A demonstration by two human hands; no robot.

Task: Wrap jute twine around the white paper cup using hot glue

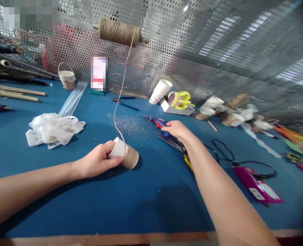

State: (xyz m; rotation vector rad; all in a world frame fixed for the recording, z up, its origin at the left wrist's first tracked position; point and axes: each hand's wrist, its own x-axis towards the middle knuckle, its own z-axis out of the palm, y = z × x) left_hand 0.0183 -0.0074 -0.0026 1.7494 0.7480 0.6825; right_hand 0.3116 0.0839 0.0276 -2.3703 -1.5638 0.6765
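My left hand (pixel 100 159) grips a white paper cup (pixel 120 149) by its open end, with the fingers partly inside the rim. Brown twine (pixel 131 158) is wound round the cup's lower half, and the cup lies tilted just over the table. From it a strand runs up to a spool of twine (pixel 119 32) on the mesh wall. My right hand (pixel 176 130) is closed round the handle of a blue glue gun (pixel 156 119) with a red trigger, its nozzle pointing left. Scissors with yellow handles (pixel 175 145) lie beneath the right wrist.
A crumpled heap of white plastic (pixel 54 129) lies at left, near sticks (pixel 18 92). Behind stand a small twine-handled basket (pixel 67 79) and another paper cup (pixel 161 91). On the right are a purple power strip (pixel 256 184), a black cord (pixel 224 153) and several wrapped cups (pixel 232 118).
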